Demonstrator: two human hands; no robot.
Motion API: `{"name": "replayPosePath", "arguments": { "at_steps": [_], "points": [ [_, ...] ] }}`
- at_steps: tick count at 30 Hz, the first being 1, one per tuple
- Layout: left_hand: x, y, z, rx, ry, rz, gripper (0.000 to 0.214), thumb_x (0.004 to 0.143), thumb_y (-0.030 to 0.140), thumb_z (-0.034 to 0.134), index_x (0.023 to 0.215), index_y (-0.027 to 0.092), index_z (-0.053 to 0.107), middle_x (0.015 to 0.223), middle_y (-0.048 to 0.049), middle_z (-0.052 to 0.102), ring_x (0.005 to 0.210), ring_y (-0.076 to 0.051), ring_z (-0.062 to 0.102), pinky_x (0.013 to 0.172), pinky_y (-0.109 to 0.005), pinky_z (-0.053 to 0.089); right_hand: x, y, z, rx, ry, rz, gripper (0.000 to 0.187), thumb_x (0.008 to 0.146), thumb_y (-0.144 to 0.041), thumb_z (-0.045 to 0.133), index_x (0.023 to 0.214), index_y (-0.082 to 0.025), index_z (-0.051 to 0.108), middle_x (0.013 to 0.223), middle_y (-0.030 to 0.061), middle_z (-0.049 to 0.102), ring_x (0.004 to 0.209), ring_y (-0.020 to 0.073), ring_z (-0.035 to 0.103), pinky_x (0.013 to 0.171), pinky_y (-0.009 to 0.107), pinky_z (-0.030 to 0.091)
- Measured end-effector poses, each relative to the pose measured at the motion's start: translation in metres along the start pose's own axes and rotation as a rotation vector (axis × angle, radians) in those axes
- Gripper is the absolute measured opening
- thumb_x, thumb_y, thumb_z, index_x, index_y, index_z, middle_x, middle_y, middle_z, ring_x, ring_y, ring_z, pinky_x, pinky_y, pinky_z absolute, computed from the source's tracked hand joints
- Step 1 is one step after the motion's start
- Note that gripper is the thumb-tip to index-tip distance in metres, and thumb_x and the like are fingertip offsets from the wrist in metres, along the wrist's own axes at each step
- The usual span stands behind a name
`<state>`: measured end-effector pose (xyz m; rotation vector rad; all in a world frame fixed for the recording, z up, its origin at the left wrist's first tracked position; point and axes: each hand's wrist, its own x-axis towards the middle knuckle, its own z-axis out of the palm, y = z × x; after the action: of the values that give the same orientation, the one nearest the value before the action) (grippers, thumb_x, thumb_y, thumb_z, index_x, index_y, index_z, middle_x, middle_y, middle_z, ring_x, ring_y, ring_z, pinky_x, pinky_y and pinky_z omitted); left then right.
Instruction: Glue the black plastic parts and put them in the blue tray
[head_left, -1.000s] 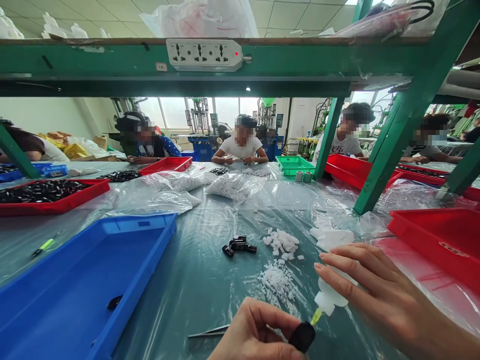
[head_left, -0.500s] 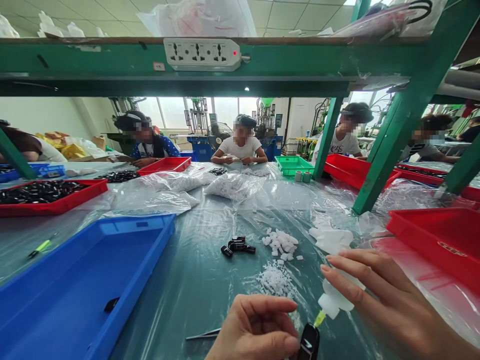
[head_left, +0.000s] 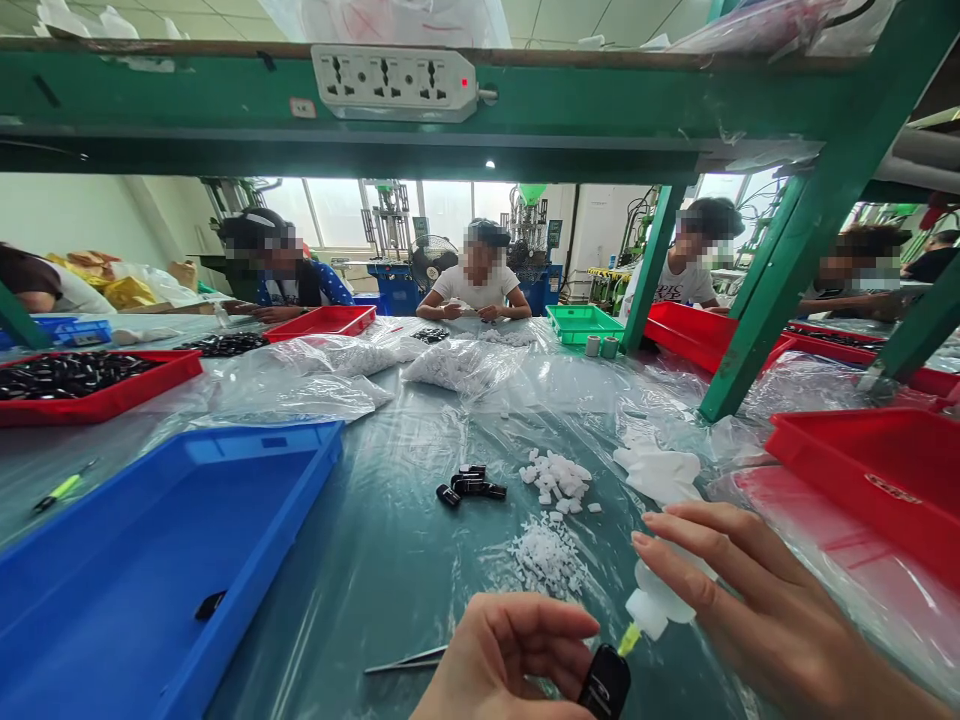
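My left hand (head_left: pixel 499 655) is closed around a small glossy black plastic casing (head_left: pixel 606 682) at the bottom of the view. In my right hand (head_left: pixel 772 610) is a white squeeze bottle (head_left: pixel 660 600), its yellow-green nozzle (head_left: pixel 629 639) pointing down at the casing's upper end; I cannot tell whether it touches. The fingers partly cover the bottle. Beyond my hands lie a heap of fine white bits (head_left: pixel 549 556), a pile of larger white pieces (head_left: pixel 556 478) and several black casings (head_left: pixel 471 484). Metal tweezers (head_left: pixel 406 662) lie left of my left hand.
A blue tray (head_left: pixel 225 490) with one black piece stands left; a yellow-green tool (head_left: pixel 64 490) lies beyond it. Red trays (head_left: pixel 847 440) stand right and far left. Clear bags (head_left: pixel 457 368) lie ahead. A green post (head_left: pixel 795 250) and shelf beam frame the table. Several people sit across.
The view has tipped slightly downward and turned a little right. The black casing has turned in my left hand, its marked face now angled differently. The bottle stays in my right hand.
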<state>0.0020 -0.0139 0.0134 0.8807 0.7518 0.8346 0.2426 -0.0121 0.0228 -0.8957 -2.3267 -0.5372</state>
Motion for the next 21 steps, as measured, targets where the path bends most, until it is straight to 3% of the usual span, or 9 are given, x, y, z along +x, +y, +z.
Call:
{"name": "replayPosePath", "arguments": {
  "at_steps": [6,13,21],
  "points": [
    [0.002,-0.009,-0.002,0.074,0.048,0.041,0.041,0.044,0.007,0.082,0.083,0.015,0.07,0.071,-0.0047,0.071,0.066,-0.014,0.063,0.057,-0.021,0.046,0.004,-0.001,-0.002,-0.053,0.028,-0.005,0.036,0.097,-0.015,0.028,0.116,-0.015,0.058,0.115,0.0125,0.059,0.115,0.0263,0.045,0.091,0.042,0.037],
    [0.002,-0.015,-0.003,0.13,0.09,0.04,0.043,0.046,0.005,0.078,0.086,0.015,0.067,0.072,-0.0029,0.07,0.063,-0.014,0.062,0.053,-0.021,0.045,0.009,0.005,-0.006,-0.013,-0.038,-0.04,0.034,0.096,-0.014,0.031,0.118,-0.014,0.057,0.117,0.0125,0.059,0.116,0.0252,0.045,0.095,0.041,0.037],
    [-0.002,-0.003,0.005,0.075,0.083,0.029,0.039,0.048,0.013,0.083,0.084,0.015,0.07,0.068,-0.0021,0.07,0.06,-0.011,0.061,0.054,-0.018,0.043,0.021,0.008,-0.009,-0.014,-0.03,-0.1,0.033,0.095,-0.012,0.032,0.114,-0.013,0.059,0.112,0.0127,0.063,0.113,0.0243,0.049,0.091,0.041,0.044]
  ]
}}
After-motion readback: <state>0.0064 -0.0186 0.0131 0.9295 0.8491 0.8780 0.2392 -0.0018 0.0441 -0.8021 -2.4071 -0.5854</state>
